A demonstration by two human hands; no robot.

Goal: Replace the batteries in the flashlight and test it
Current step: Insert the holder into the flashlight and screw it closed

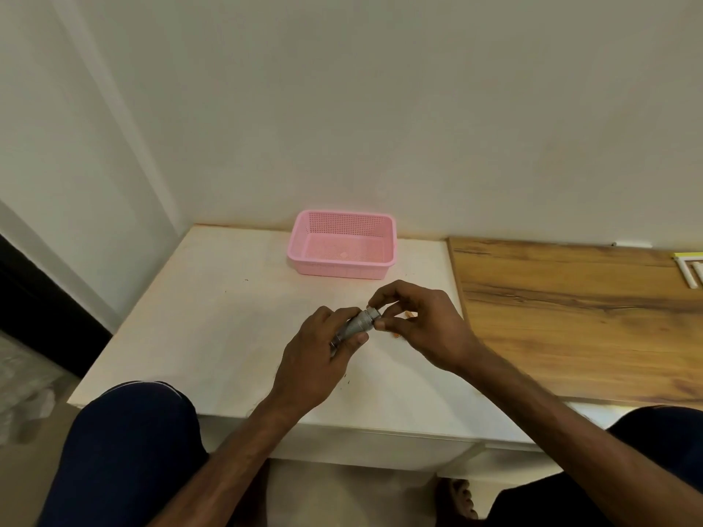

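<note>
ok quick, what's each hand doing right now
Left hand: grips the flashlight by its body.
Right hand: pinches the flashlight's far end.

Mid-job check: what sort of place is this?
Probably a room in a home: a low white table against a plain painted wall, a pink plastic basket on it, a wood-grain board alongside.

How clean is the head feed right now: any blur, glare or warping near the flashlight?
Head view: soft, even light, no glare on the flashlight; wide-angle stretch splays the white table edges; overall slightly soft, so the flashlight end pinched by the right hand is not resolved.
</note>
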